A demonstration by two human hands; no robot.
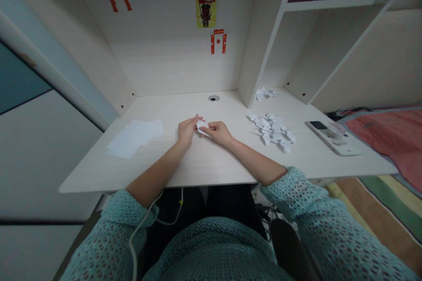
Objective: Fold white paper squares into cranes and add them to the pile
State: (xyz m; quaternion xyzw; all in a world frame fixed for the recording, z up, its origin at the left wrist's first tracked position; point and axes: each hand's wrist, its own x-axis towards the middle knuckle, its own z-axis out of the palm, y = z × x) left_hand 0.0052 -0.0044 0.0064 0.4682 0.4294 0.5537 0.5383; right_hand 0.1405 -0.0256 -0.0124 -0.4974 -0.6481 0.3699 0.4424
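Observation:
Over the middle of the desk, a small folded piece of white paper (202, 127) is held between my two hands. My left hand (187, 130) pinches its left side, fingertips at the upper edge. From the right, my right hand (219, 132) grips it, with the thumb lying across its face. The fingers hide part of the paper, so its full folded shape cannot be made out. Flat white sheets (135, 138) lie in a fanned stack to the left of my hands. On the right is a pile of folded white paper pieces (272, 131).
A smaller cluster of folded paper (265, 93) sits by the shelf divider (263, 44). Further right lies a phone-like white device (332, 137). A cable hole (214, 98) is at the desk's back, and a white cable (133, 246) runs beside my left sleeve.

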